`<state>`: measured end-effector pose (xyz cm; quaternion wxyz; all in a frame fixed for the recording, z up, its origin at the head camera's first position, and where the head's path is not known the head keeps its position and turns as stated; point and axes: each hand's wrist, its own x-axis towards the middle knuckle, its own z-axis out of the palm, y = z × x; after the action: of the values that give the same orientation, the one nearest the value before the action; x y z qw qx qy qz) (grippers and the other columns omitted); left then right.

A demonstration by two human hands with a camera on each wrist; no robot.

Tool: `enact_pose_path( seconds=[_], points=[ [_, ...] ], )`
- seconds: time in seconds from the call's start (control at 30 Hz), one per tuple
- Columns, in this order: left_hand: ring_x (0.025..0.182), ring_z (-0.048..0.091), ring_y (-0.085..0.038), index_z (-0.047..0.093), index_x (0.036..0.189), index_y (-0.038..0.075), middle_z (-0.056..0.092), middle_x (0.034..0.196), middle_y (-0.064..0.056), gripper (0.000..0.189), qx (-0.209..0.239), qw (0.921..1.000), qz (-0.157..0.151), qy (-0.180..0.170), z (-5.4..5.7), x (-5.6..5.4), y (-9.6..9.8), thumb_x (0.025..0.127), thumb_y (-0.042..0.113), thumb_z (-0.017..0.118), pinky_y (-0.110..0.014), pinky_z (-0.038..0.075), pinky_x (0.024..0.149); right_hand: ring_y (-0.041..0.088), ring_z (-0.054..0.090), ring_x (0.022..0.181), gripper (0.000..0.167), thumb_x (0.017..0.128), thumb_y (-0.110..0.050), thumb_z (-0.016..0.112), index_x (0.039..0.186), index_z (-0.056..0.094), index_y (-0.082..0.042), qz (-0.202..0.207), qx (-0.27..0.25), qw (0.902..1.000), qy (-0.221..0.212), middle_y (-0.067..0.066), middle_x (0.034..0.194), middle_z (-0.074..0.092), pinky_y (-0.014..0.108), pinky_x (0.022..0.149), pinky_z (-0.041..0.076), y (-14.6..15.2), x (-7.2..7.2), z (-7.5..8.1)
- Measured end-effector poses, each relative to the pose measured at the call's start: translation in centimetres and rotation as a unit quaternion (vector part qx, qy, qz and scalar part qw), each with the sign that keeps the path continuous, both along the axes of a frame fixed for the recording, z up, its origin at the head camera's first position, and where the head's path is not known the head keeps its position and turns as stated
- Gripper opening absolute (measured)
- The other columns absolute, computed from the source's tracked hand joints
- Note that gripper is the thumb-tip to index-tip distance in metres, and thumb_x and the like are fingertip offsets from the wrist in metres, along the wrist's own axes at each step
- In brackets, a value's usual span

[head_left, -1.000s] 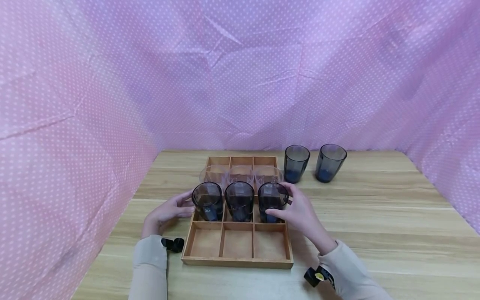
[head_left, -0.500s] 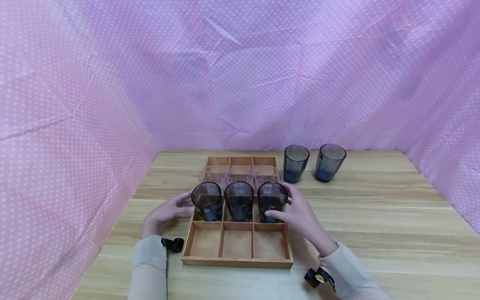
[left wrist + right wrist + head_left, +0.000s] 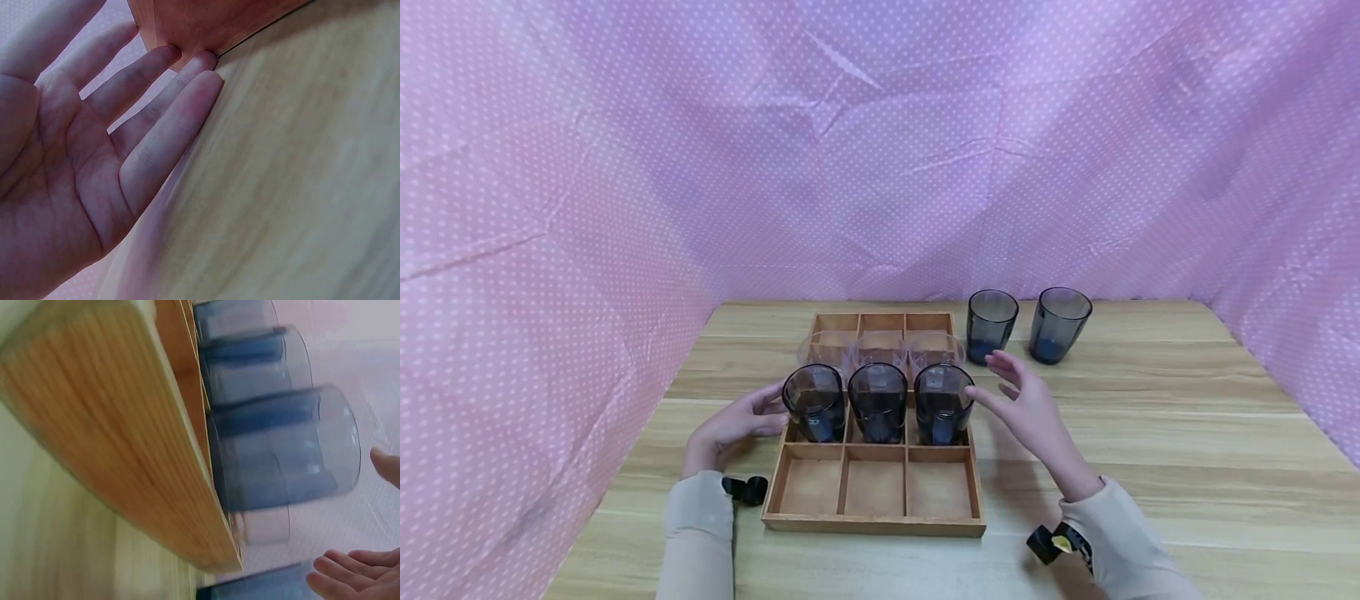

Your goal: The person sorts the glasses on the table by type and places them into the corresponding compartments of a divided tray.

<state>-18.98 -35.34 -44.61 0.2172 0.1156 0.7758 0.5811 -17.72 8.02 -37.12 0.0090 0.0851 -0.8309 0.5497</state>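
A wooden divided tray [image 3: 872,525] holds a row of three dark smoky glasses, with a row of three clear glasses behind. My left hand [image 3: 741,423] rests at the tray's left side, fingers extended; in the left wrist view its fingertips [image 3: 201,94] meet the tray's wooden wall [image 3: 187,25]. My right hand [image 3: 1030,412] is beside the right-hand dark glass [image 3: 942,408], thumb and fingers spread. In the right wrist view a gap shows between that hand [image 3: 356,575] and the glass [image 3: 275,450]. The middle dark glass [image 3: 878,408] and left dark glass [image 3: 816,408] stand upright.
Two more smoky glasses stand on the table [image 3: 1150,433] behind the tray's right side: a nearer-left one [image 3: 991,329] and a right one [image 3: 1060,329]. A pink dotted cloth [image 3: 880,167] hangs around the table's back and sides.
My right hand has let go of the right-hand dark glass and moved right and slightly up, its fingers spreading. The glass stays in its compartment. My left hand has kept its place.
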Motion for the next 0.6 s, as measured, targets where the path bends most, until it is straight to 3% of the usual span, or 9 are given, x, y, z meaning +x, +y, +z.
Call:
enact_pose_path(
  seconds=[0.17,0.6],
  points=[
    [0.130,0.047,-0.029,0.012,0.156,0.006,0.029,0.153,-0.030,0.083,0.002,0.9999,0.006,-0.008,0.0,0.1,0.0,0.092,0.019,0.065,-0.030,0.053,0.098,0.039,0.041,0.136,0.068,0.090,-0.014,0.069,0.141,0.034,0.010,-0.039,-0.009,0.9992,0.009,0.029,0.144,0.044,0.050,0.114,0.036,1.2,-1.4,0.1],
    [0.133,0.042,-0.037,0.010,0.155,0.004,0.027,0.153,-0.032,0.084,0.005,1.0000,-0.007,0.001,0.0,0.0,-0.1,0.093,0.019,0.064,-0.032,0.052,0.100,0.040,0.038,0.138,0.081,0.087,-0.025,0.073,0.146,0.029,0.009,-0.091,0.084,0.9920,0.023,0.028,0.149,0.038,0.048,0.113,0.039,2.6,-5.7,-0.1]
  ],
)
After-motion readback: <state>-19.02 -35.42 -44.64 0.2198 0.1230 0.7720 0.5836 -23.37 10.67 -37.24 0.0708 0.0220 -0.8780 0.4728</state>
